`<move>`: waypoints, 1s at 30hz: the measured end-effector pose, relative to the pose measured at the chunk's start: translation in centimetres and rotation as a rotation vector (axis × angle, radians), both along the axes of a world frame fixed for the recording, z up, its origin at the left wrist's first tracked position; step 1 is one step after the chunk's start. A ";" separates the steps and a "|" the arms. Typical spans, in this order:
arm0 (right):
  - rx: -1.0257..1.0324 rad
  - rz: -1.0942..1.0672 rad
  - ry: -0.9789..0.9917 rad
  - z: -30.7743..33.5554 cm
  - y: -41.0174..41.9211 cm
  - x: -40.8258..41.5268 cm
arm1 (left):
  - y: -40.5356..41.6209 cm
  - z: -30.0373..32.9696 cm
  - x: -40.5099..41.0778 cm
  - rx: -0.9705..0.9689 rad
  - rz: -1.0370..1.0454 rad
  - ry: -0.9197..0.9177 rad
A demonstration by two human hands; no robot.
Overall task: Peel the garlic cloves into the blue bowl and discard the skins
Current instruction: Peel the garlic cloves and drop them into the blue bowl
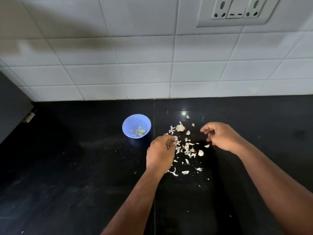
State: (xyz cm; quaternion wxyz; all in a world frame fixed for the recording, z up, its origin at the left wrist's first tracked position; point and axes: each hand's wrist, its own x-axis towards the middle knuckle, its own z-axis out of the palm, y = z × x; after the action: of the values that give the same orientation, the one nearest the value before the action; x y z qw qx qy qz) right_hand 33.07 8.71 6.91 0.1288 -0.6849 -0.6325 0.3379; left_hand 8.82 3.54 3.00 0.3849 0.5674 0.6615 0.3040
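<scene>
Black countertop, glossy, with a seam running front to back just right of the blue bowl. Bowl stands upright on the counter, left of the seam and well short of the white tiled wall; inside it lie a few pale yellow-green peeled cloves, gathered toward the near right of the bowl floor. Right of the seam: loose scatter of garlic skins, white and papery, spread on the counter between the two hands and trailing toward the viewer. At the far edge of the scatter sits a partial garlic bulb, stem stub pointing up. One unpeeled-looking clove lies at the right side of the scatter, near the right wrist; whether its skin is fully on cannot be told. Left hand: seen from the back, fingers curled inward with tips bunched at the left edge of the skins; something small seems pinched at the fingertips, but what it is cannot be made out. Right hand: held just above the counter right of the scatter, fingers loosely curled and pointing left, nothing visibly in its grasp; thumb side is hidden, so not certain. Both forearms bare, entering from the lower edge. Wall carries a white socket panel at upper right. A dark cabinet side borders the counter at far left
</scene>
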 end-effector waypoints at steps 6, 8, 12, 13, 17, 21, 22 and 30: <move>-0.072 0.136 -0.018 -1.7 -1.4 4.1 | -0.3 -1.0 5.0 0.021 -0.034 0.083; -0.028 0.182 -0.058 -3.2 -1.7 4.1 | -0.5 -1.0 6.4 0.017 -0.029 0.102; 0.125 0.234 -0.155 -5.1 -2.1 4.0 | -0.5 -1.1 8.3 0.004 0.009 0.085; 0.134 0.248 -0.157 -5.3 -2.1 4.0 | -0.6 -1.0 8.5 0.001 0.026 0.071; 0.080 0.128 0.107 -5.3 -2.1 4.5 | -0.7 -0.9 9.9 -0.019 0.122 -0.049; -0.145 -0.128 0.751 -4.2 -2.4 3.9 | -0.7 -0.7 11.4 -0.072 0.143 -0.318; -0.176 -0.158 0.842 -4.0 -2.5 3.8 | -0.8 -0.5 11.8 -0.084 0.145 -0.381; -0.270 -0.219 1.145 -2.9 -2.6 2.3 | -0.6 0.5 11.3 -0.140 0.211 -0.632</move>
State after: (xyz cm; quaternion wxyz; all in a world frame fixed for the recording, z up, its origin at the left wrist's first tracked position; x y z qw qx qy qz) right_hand 35.40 6.12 3.97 0.3950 -0.4653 -0.3396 0.7156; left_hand 20.15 2.93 3.48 0.5754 0.3458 0.5837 0.4568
